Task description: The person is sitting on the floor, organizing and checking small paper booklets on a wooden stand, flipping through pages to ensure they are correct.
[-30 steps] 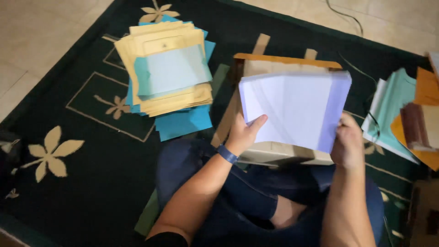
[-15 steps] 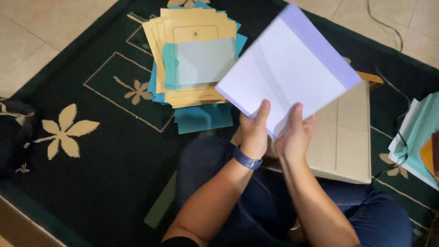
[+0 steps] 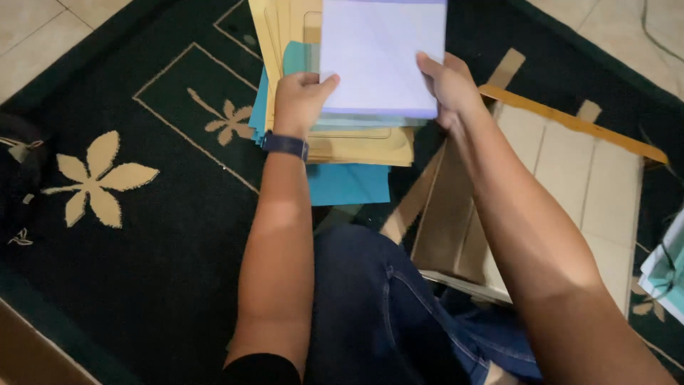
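**Pale sheet carried over to the stack**

Since half a second ago you have swung the pale lilac sheet [image 3: 381,53] from above your lap out over the pile of envelopes and folders [image 3: 342,135], and your hands have parted to opposite edges. Your left hand [image 3: 299,100] pinches the sheet's lower left edge, thumb on top; a dark wristband [image 3: 285,145] sits on that wrist. Your right hand [image 3: 449,85] grips the right edge, fingers curled behind the paper. Both hands are closed on it.

By the look of it, you are laying the sheet onto the pile; squaring its edges with the stack beneath and letting go would seem to be what comes next.

Under the sheet lie tan envelopes, one with a light blue piece on it, and a teal folder [image 3: 349,184] juts out at the bottom. Just right of the pile a flattened cardboard board [image 3: 570,185] with an orange-brown strip rests against your knee. More teal and white papers [image 3: 666,274] show at the far right. Everything sits on a dark green rug [image 3: 142,235] with cream flower shapes.
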